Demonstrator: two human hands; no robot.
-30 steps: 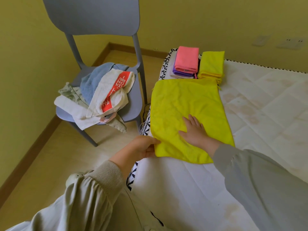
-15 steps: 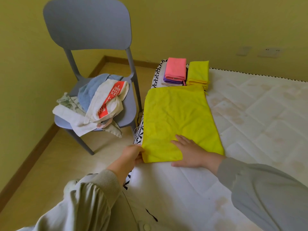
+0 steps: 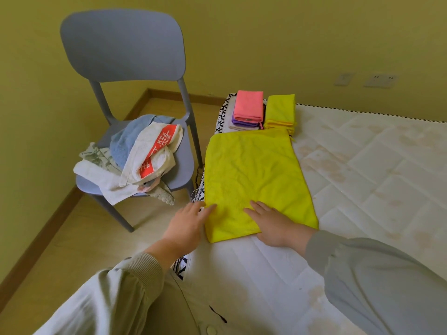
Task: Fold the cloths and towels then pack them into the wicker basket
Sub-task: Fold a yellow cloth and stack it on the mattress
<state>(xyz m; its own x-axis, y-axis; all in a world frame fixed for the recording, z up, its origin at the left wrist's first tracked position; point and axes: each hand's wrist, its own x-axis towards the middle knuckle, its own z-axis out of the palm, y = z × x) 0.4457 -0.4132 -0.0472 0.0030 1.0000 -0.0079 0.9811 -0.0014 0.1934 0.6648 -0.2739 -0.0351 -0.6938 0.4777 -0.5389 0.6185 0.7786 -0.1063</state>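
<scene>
Head view: bright yellow microfibre cloth lies flat at the left edge of the white quilted mattress. Left hand and right hand are apart, fingers straight, pressing its near edge. Risk: lifting the corners unevenly skews the fold, or the cloth slides off the edge.

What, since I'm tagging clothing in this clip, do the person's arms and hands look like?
The left hand and right hand are bare: no gloves, rings or watch show. The left sleeve is long, loose and pale grey, ending in a ribbed knit cuff. The right sleeve is similar grey cloth, reaching the wrist. Neither shows markings.
</scene>
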